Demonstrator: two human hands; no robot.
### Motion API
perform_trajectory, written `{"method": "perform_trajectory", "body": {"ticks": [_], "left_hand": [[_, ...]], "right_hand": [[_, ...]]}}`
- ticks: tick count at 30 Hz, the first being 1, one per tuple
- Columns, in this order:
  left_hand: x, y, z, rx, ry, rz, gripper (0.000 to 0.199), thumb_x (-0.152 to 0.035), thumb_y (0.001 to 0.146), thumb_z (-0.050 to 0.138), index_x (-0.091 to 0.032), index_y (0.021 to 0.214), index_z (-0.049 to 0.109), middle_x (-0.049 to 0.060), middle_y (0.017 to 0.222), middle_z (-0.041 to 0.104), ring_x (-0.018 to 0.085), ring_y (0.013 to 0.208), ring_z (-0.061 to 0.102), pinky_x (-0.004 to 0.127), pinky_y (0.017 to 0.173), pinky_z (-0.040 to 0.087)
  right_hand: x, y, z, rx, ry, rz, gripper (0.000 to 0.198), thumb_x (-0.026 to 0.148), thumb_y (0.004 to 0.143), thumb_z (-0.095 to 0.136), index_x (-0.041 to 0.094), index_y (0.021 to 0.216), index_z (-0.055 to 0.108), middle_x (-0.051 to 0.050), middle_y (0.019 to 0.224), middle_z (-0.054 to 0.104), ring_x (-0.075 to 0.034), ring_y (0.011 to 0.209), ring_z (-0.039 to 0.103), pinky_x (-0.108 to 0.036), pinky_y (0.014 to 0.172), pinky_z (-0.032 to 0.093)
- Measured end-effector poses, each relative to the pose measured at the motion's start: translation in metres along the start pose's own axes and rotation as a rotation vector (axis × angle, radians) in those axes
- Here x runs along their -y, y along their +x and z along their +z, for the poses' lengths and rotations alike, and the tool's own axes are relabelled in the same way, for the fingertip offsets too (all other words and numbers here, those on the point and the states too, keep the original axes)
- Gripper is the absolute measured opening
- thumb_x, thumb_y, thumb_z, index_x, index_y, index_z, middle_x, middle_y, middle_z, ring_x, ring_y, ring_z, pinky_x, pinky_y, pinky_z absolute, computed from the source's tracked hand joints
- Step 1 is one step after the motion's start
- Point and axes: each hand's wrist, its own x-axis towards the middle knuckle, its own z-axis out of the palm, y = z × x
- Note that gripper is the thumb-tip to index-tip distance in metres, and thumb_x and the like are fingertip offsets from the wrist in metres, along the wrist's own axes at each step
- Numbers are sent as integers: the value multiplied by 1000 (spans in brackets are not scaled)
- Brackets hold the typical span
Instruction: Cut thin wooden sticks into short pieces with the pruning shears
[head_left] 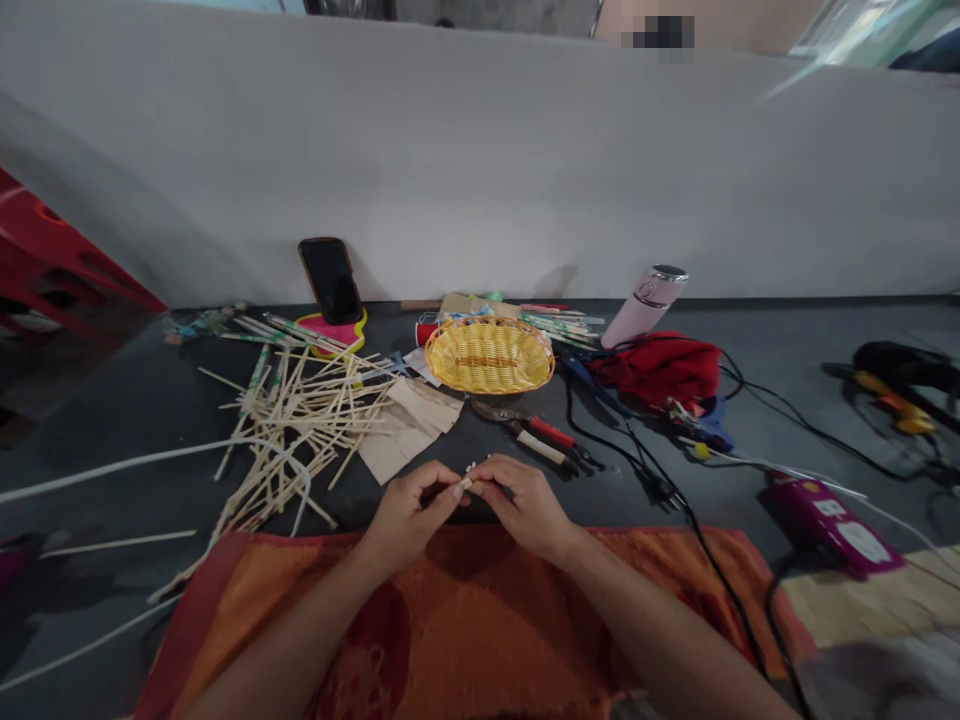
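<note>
My left hand (pixel 417 505) and my right hand (pixel 523 500) meet above the front edge of the dark table. Their fingertips pinch a small pale piece (pixel 466 482) with several light knobs or stub ends. It looks like short bits of stick, but it is too small to tell for sure. Just beyond the hands lie pruning shears (pixel 544 445) with one red and one whitish handle. Brown paper (pixel 405 430) lies to the left, beside a loose heap of thin wooden sticks (pixel 300 420). A yellow woven basket (pixel 489 372) stands behind the shears.
A phone (pixel 331 280) leans upright at the back. A pink flask (pixel 646 305) and red cloth (pixel 660 368) are at back right. Black cables run past a purple power strip (pixel 836 525). An orange towel (pixel 480 620) covers the near edge; a white wall (pixel 480 170) stands behind.
</note>
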Motion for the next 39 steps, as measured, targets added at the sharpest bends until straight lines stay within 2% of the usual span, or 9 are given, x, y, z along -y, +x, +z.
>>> {"method": "perform_trajectory", "body": {"ticks": [12, 39], "left_hand": [[2, 1, 1, -9, -4, 27, 19, -30, 90, 52, -19, 87, 68, 1, 83, 68, 14, 80, 61, 23, 74, 44], [-1, 1, 0, -13, 23, 28, 19, -29, 88, 52, -19, 85, 68, 1, 80, 68, 14, 78, 61, 22, 72, 44]], "right_hand": [[-2, -1, 0, -14, -26, -25, 14, 15, 93, 52, 20, 91, 65, -1, 81, 63, -12, 78, 59, -22, 73, 44], [-2, 0, 0, -12, -31, -23, 14, 16, 93, 52, 21, 92, 65, -1, 82, 63, -12, 79, 59, -23, 74, 45]]}}
